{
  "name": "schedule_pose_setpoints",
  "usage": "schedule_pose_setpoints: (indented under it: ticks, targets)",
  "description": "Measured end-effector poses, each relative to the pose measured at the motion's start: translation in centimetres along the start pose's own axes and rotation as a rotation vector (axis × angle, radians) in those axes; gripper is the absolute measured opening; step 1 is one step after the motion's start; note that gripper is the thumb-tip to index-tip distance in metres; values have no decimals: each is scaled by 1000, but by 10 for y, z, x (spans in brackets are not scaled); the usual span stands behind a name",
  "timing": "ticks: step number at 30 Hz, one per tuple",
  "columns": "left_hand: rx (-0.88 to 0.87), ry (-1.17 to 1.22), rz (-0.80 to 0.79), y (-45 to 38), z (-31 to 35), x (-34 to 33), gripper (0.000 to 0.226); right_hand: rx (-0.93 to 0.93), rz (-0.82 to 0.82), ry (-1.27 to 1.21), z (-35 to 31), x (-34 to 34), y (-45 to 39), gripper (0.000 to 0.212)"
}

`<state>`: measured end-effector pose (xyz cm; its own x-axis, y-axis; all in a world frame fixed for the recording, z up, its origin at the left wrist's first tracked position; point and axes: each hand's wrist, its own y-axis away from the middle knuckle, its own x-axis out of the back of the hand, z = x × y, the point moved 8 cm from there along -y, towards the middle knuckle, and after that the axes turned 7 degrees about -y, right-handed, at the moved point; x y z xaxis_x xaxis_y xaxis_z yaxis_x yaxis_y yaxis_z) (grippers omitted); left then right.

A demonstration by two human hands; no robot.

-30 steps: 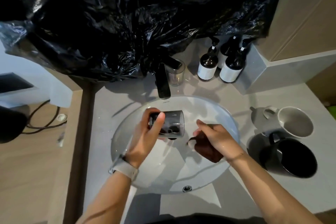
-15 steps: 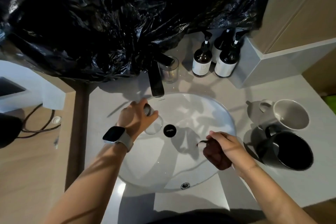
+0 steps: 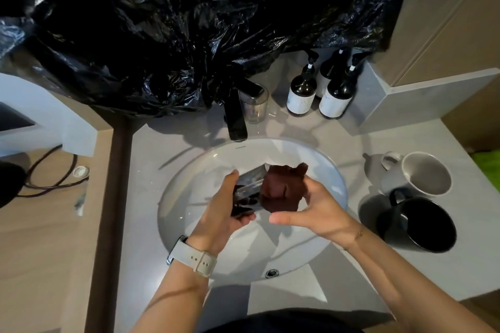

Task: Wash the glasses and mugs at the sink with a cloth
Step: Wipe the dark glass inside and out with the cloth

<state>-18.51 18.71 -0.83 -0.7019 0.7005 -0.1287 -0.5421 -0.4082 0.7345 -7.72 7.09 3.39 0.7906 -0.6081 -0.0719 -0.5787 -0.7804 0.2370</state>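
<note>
Gripping a clear drinking glass [image 3: 250, 192] over the white sink basin [image 3: 189, 197], the left hand [image 3: 224, 213] has its fingers curled round the glass body. The glass lies tilted, its long axis running from lower left to upper right, mouth toward the right hand [image 3: 311, 211]. That hand clamps a dark brown cloth [image 3: 282, 188] against the mouth of the glass. A small maker's mark is printed on the basin rim below the black faucet [image 3: 236, 116]; it is too small to read. Behind the basin stand a second glass [image 3: 254, 105] and three dark pump bottles [image 3: 301, 92] with white labels, text illegible. Right of the basin lie a white mug [image 3: 416, 176] and a black mug [image 3: 419, 222], both tipped on their sides.
</note>
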Motion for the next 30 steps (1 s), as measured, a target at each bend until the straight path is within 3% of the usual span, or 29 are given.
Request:
schedule_pose_setpoints:
  ticks: [5, 7, 13, 16, 18, 21, 24, 26, 28, 30]
  targets:
    - [-28, 49, -96, 12, 1, -20, 40, -31, -159, 59, -18, -6, 0, 40]
    - [-70, 43, -37, 15, 3, -22, 44, -30, -151, -5, -21, -12, -1, 35]
    - [-498, -129, 266, 27, 13, -11, 34, 55, 266, -258, -18, -12, -1, 20]
    - [-727, -407, 406, 34, 14, -5, 38, -40, 378, -430, -10, -15, -4, 13]
    - [-758, -485, 407, 32, 15, -5, 38, -83, 411, -462, -4, -15, -6, 17]
    - [-604, -309, 285, 22, 12, -2, 27, -31, 401, -358, -5, -14, -3, 13]
    - [-120, -8, 12, 7, -6, -12, 39, 87, 283, -62, -9, -14, 1, 25]
    - [108, 173, -76, 8, -15, -15, 42, 164, 141, 245, -14, -19, 4, 30]
    - [118, 225, -55, 3, -17, -7, 43, 207, 41, 427, -18, -17, 6, 44]
    - [54, 198, -23, 2, -15, 0, 41, 96, -42, 271, -16, -13, 10, 67]
